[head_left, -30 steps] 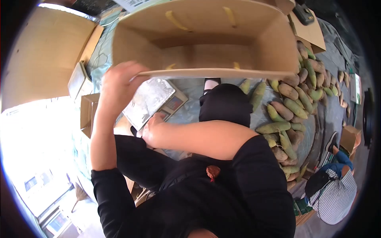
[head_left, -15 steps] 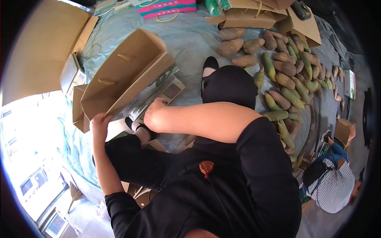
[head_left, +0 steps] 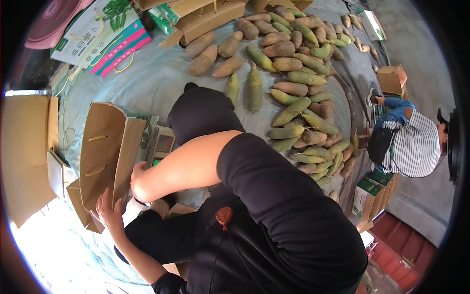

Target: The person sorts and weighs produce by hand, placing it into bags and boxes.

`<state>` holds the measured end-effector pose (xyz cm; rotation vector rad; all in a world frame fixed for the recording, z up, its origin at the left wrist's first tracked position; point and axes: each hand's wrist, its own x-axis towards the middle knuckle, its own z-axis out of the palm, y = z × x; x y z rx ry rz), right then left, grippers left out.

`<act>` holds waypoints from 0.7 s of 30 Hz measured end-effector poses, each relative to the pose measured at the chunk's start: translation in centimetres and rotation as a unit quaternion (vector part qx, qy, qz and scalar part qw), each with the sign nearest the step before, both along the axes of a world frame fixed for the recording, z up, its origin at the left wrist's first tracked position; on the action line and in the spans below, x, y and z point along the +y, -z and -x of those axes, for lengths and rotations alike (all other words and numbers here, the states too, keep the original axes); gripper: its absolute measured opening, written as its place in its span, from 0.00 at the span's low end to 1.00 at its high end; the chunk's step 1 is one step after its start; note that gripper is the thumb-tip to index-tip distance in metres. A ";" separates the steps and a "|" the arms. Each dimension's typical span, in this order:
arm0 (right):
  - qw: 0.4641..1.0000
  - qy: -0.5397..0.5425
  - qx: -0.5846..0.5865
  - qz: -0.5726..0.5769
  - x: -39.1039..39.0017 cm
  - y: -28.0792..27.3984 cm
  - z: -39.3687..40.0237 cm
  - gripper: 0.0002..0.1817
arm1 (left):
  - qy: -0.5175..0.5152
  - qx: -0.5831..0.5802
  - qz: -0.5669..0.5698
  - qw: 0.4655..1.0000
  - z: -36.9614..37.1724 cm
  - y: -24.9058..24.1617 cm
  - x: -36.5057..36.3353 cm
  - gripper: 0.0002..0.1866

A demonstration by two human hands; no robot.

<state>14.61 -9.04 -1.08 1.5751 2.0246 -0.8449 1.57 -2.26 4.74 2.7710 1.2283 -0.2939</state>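
An open cardboard box point(head_left: 103, 142) with yellow cord handles stands tilted at the left, its opening facing up. My left hand point(head_left: 108, 214) is at the box's lower end, fingers spread, by the cardboard edge. Against the box's right side lies my right hand point(head_left: 138, 181), its fingers mostly hidden by the hand itself. A scale-like device point(head_left: 163, 142) with a display sits just right of the box, beside my bent knee.
Green and brown radish-like roots point(head_left: 298, 73) lie heaped on plastic sheeting point(head_left: 152, 73). Cartons point(head_left: 208, 22) and a pink-striped bag point(head_left: 120, 49) are at the top. Another person point(head_left: 411, 142) in a striped shirt is at the right, near green-white boxes point(head_left: 369, 196).
The view has turned, shifting the surroundings. The box now looks more upright. My left hand's fingers have spread from their pinch on the box edge, and my right hand is closer to the box.
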 end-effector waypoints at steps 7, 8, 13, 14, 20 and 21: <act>0.999 0.001 0.045 -0.007 -0.2 -1.3 -1.4 0.22 | 0.011 -0.026 0.041 0.999 -2.2 0.1 -0.1 0.28; 0.999 0.005 0.043 -0.008 -0.4 -1.5 -1.7 0.22 | 0.015 -0.028 0.041 0.999 -2.2 0.3 -0.1 0.28; 0.998 -0.019 0.045 -0.050 -1.8 -3.7 -4.3 0.21 | 0.033 -0.055 0.089 0.994 -2.8 0.8 0.1 0.27; 0.997 -0.013 0.049 -0.059 -1.9 -4.2 -4.5 0.21 | 0.038 -0.057 0.089 0.994 -2.9 0.9 0.1 0.27; 0.990 0.018 0.073 -0.115 -3.6 -6.9 -5.6 0.19 | -0.026 -0.128 0.173 0.976 -4.5 0.9 -1.1 0.24; 0.989 0.022 0.078 -0.124 -4.1 -7.3 -6.1 0.19 | -0.013 -0.129 0.173 0.976 -3.8 1.9 -0.5 0.24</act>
